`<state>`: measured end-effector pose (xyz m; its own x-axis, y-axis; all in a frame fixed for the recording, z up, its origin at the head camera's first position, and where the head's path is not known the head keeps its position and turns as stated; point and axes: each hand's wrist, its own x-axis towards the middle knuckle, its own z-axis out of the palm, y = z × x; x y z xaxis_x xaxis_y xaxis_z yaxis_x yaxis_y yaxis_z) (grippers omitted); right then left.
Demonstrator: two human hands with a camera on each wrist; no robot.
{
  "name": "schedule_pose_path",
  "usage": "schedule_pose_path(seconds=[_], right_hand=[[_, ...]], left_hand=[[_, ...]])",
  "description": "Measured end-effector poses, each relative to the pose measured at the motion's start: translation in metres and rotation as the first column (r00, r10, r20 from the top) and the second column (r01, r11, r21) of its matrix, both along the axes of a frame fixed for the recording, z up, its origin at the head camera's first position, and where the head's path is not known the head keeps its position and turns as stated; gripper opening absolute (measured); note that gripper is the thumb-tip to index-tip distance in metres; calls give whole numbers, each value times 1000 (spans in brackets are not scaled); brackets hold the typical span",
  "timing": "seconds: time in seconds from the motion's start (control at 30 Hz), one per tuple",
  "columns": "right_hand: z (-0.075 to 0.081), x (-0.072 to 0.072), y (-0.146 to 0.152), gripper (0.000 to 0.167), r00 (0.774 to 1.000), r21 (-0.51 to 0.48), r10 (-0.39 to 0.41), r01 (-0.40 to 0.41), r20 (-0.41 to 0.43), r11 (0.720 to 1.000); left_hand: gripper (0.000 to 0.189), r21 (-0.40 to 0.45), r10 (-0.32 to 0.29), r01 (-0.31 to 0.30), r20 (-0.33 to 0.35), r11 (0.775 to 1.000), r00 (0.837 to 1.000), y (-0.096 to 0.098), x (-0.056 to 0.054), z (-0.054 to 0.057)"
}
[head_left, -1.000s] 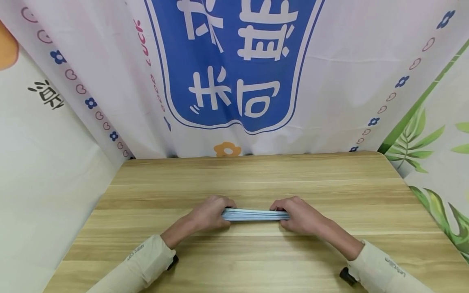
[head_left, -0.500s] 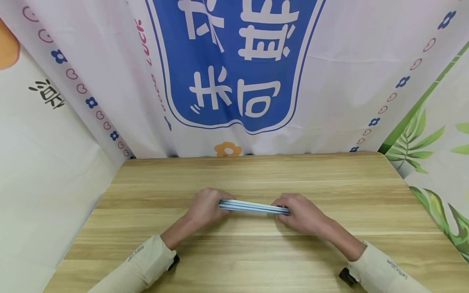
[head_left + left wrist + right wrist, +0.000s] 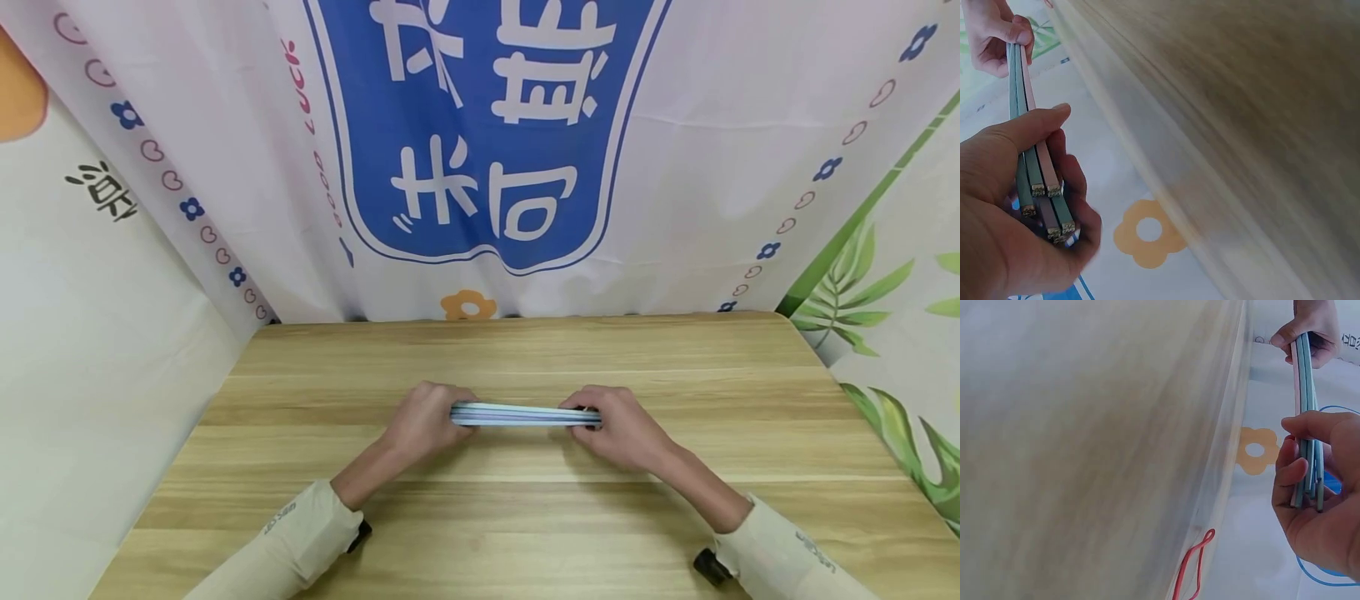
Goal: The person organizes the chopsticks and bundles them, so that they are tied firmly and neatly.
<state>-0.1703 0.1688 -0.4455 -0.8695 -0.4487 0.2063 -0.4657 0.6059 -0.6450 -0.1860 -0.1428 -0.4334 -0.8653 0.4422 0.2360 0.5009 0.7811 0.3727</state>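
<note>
Both hands hold one bundle of long, thin chopsticks lengthwise between them, above the wooden table. My left hand grips the left end, fingers and thumb curled round it. In the left wrist view, pale green, pink and greyish chopsticks show square, gold-patterned butt ends, staggered in length. At the other end my right hand grips the bundle. The right wrist view shows the narrower ends of the chopsticks within that hand's curled fingers, also uneven. Palms and fingers hide parts of the bundle.
The wooden table spreads beneath both hands. A printed white cloth hangs along its far edge, with more cloth at both sides. A red cord loop appears low in the right wrist view. Dark wrist devices sit under the sleeves.
Both hands have moved a little farther from the body with the chopsticks. The bundle sloped down to the right half a second ago and is now nearly level, the right hand having risen in view.
</note>
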Motion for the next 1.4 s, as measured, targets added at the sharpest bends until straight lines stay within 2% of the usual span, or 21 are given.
schedule_pose_path(seconds=[0.2,0.3,0.43,0.57,0.7,0.9,1.1,1.4], right_hand=[[0,0,-1,19,999,-53,-35,34,-22,998],[-1,0,-1,20,998,-85,-47,44,-37,995],[0,0,-3,23,997,-120,-63,58,-36,991],[3,0,-5,24,996,-130,-86,83,-20,988],[5,-1,-6,24,996,-123,-85,83,-13,989],[4,0,-7,26,999,-115,-53,54,12,992],[3,-1,-4,26,1000,-105,-20,22,22,994],[12,-3,3,26,995,-144,-56,68,86,987]], left_hand=[[27,48,55,-53,-32,997,998,2,2,5],[31,91,36,-34,-19,995,999,3,1,6],[36,119,-21,23,-20,993,1000,7,-1,5],[36,116,-45,47,-25,992,999,12,-1,4],[28,92,-31,34,-28,995,999,17,-1,5],[17,-11,-51,51,-117,999,992,17,-2,4],[15,-49,-90,83,-169,995,981,16,-5,4],[25,4,-175,177,-134,984,975,18,-11,9]])
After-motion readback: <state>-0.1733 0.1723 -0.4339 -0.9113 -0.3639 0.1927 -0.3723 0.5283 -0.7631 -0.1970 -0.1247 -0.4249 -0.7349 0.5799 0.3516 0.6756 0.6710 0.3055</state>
